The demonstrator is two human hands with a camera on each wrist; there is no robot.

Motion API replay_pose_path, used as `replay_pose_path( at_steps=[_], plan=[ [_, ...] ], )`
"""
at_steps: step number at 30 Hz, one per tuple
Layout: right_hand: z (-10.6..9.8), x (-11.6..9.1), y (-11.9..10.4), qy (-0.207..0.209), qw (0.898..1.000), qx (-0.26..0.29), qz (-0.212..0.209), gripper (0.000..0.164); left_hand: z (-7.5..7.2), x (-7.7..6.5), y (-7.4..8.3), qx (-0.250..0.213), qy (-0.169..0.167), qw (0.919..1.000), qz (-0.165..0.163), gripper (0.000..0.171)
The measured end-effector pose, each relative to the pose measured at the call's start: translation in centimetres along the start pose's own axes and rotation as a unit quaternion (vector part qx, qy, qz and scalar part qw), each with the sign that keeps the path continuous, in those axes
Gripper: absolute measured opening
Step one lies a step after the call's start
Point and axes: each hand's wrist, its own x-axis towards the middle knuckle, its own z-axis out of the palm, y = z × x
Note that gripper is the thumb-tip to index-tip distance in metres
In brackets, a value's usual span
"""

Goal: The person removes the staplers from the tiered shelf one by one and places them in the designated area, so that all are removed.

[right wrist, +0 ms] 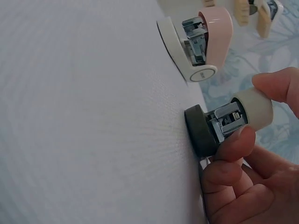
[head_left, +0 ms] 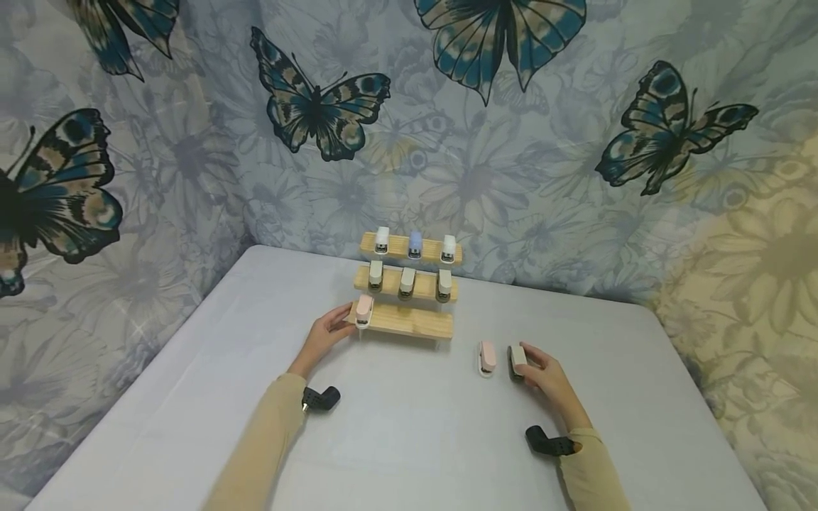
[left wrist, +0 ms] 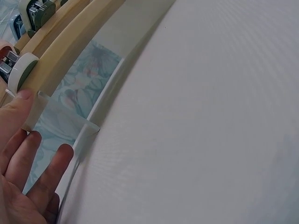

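Note:
My right hand (head_left: 549, 377) pinches a small cream stapler (right wrist: 258, 110) with a dark green base, which stands on the table. Just left of it, a pink stapler (head_left: 488, 355) with a white base stands apart on the tabletop. At the left end of a three-tier wooden rack (head_left: 409, 321), my left hand (head_left: 324, 338) grips the lowest shelf, thumb on top and some fingertips beneath in the left wrist view. Another pink stapler (head_left: 363, 311) sits on that shelf close to the thumb.
Three cream staplers with dark bases, one of them a stapler (head_left: 407, 282) in the middle, line the second shelf. On the top shelf a blue stapler (head_left: 415, 244) sits between two white ones. A butterfly-patterned wall (head_left: 543, 234) rises behind the white table (head_left: 409, 440).

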Motion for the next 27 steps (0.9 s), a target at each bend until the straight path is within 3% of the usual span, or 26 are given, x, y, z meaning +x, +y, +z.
replay_pose_path(
  at_steps=[7, 10, 14, 22, 27],
  plan=[
    [-0.2, -1.0, 0.1, 0.004, 0.999, -0.033, 0.001, 0.06, 0.5, -0.3, 0.3, 0.0, -0.004, 0.9998, -0.021, 0.054],
    [-0.3, -1.0, -0.1, -0.004, 0.999, -0.053, -0.006, 0.061, 0.3, 0.1, -0.7, -0.006, 0.005, 0.9997, -0.023, 0.055],
    [-0.4, -0.8, -0.4, -0.017, 0.999, -0.04, 0.001, 0.062, -0.1, 0.8, -2.1, -0.003, 0.014, 0.9994, -0.032, 0.058],
    [-0.2, -1.0, -0.3, -0.019, 0.999, -0.022, 0.017, 0.065, -0.2, 1.0, -2.6, 0.005, 0.018, 0.9998, -0.006, 0.057],
    [-0.4, -1.0, -0.2, -0.019, 0.998, -0.05, 0.016, 0.07, -0.1, 0.9, -2.7, 0.003, 0.015, 0.9999, -0.006, 0.057]
  ],
)
